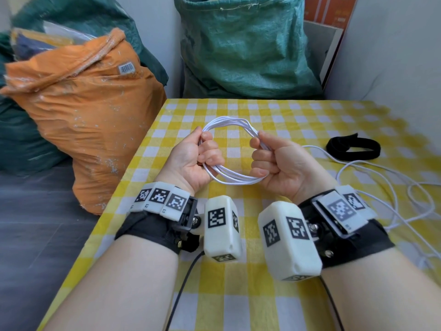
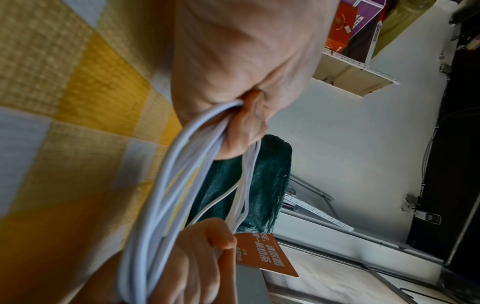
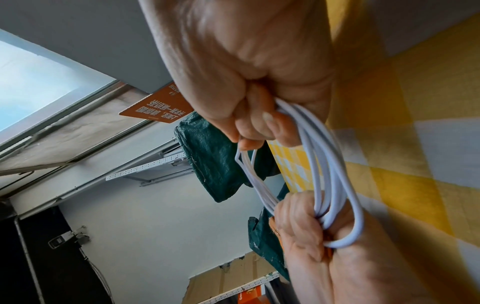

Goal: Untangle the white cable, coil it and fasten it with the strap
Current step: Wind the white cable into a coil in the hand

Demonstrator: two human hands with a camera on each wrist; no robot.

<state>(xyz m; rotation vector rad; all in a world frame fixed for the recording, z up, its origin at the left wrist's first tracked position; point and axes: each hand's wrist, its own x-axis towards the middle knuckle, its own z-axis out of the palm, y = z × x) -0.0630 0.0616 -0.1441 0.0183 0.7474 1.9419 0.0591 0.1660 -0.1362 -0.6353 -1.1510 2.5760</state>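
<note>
A white cable [image 1: 229, 123] is wound into a round coil of several loops above the yellow checked table [image 1: 274, 115]. My left hand [image 1: 202, 151] grips the coil's left side with curled fingers. On the opposite side my right hand [image 1: 265, 156] holds the loops in a fist. A loose length of the same cable [image 1: 391, 180] trails from the right hand across the table to the right. The black strap [image 1: 353, 146] lies flat on the table, right of my right hand and apart from it. The wrist views show the coil [image 2: 166, 195] [image 3: 330, 174] bunched in both fists.
An orange sack [image 1: 90, 111] stands off the table's left edge. A green sack [image 1: 243, 48] stands behind the far edge, with a board [image 1: 329, 32] leaning at its right. Black wires [image 1: 181, 287] run from the wrist cameras toward me.
</note>
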